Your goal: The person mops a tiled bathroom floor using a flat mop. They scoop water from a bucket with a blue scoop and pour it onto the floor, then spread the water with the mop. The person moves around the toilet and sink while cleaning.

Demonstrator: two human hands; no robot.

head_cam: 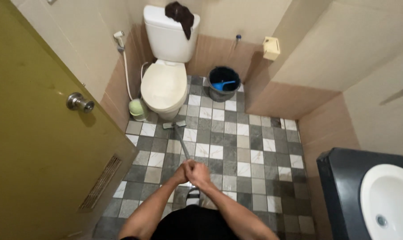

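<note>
Both of my hands grip the top of a grey mop handle (181, 142) in front of my body. My left hand (183, 171) and my right hand (199, 173) are pressed together on the handle. The handle slants away from me across the checkered tile floor (250, 155). Its flat white mop head (174, 125) lies on the tiles just in front of the base of the white toilet (165, 84), whose lid is down. My foot in a dark-and-white sandal (192, 195) shows below my hands.
An olive green door (37, 146) with a round metal knob (79, 102) stands open on the left. A dark bucket (223, 83) holding a blue dipper stands right of the toilet. A dark cloth (181, 15) hangs on the tank. A black counter with a white basin (388, 200) is at right.
</note>
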